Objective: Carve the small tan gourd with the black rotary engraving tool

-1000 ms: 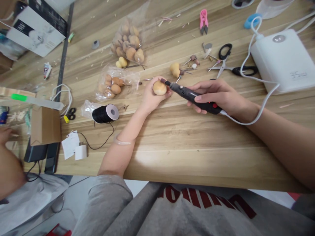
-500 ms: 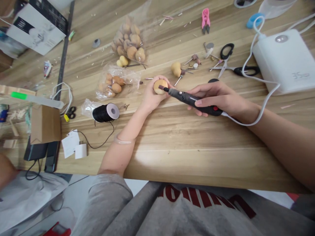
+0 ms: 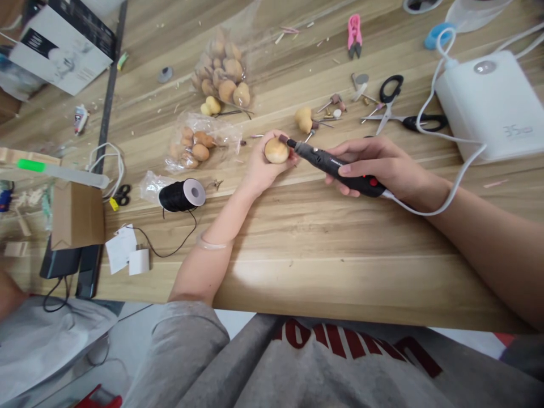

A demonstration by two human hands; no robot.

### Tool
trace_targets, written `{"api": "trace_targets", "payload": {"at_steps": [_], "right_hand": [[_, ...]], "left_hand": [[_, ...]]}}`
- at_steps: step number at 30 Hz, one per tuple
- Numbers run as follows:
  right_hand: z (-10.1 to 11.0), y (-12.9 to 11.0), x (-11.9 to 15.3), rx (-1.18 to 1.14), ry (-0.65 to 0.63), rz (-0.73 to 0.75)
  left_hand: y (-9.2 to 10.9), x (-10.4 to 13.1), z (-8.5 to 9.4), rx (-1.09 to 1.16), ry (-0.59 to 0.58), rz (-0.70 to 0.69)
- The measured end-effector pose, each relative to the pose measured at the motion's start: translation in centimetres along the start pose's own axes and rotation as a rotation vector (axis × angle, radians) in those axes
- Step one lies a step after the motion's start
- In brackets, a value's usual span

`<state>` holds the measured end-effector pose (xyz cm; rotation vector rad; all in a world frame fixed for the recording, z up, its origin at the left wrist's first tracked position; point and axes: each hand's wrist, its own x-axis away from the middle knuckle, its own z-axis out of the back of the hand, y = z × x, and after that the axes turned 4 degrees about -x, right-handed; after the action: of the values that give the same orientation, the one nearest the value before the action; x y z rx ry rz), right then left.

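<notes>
My left hand (image 3: 262, 168) is wrapped round a small tan gourd (image 3: 276, 151), whose rounded end faces up. In my right hand (image 3: 378, 164) is a black rotary tool (image 3: 335, 169), gripped like a pen, with a white cable running from its rear. Its brown sanding bit (image 3: 283, 139) is at the gourd's far upper edge; whether it touches I cannot tell. Just beyond my hands lie another pale gourd (image 3: 304, 119) and several loose grinding bits (image 3: 335, 100).
Bagged gourds (image 3: 225, 71) and a smaller bag (image 3: 201, 146) lie beyond my left arm, near a black cord spool (image 3: 174, 196). To the right are scissors (image 3: 387, 107), pink snips (image 3: 354, 37) and a white power box (image 3: 493, 107). A neighbour's arm (image 3: 9, 294) shows at left.
The bit has shifted from the middle of the gourd's face to its far upper edge. My right hand has tilted the tool slightly; my left hand keeps its hold.
</notes>
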<state>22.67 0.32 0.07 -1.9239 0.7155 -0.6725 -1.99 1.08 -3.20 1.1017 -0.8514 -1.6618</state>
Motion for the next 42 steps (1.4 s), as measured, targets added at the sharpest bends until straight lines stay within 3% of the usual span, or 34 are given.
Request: {"api": "trace_targets", "payload": {"at_steps": [5,10,15,21,26,32,37,42], "right_hand": [[0.1,0.1,-0.1,0.026,-0.095,-0.003],[0.1,0.2,-0.1,-0.015,0.032,0.000],[0.1,0.1,-0.1,0.044,-0.095,-0.007],[0.0,0.1,-0.1,-0.001,0.020,0.008],[-0.2,0.0,-0.1,0.029,-0.102,0.009],[-0.1,0.1,-0.1,0.008,0.008,0.023],[-0.1,0.0,-0.1,0.036,-0.113,0.014],[0.1,0.2,-0.1,0.012,-0.045,0.037]], "left_hand": [[-0.1,0.1,0.1,-0.039,-0.026,0.000],[-0.2,0.1,0.0,-0.014,0.001,0.033],[0.0,0.1,0.0,0.017,-0.034,0.073],[0.0,0.1,0.0,0.000,0.010,0.049],[0.5,0.1,-0.1,0.094,-0.045,0.078],[0.6,0.0,-0.1,-0.016,0.035,0.052],[0.7,0.1,-0.2,0.134,-0.038,0.095],[0.7,0.0,-0.1,0.052,0.027,0.081]]}}
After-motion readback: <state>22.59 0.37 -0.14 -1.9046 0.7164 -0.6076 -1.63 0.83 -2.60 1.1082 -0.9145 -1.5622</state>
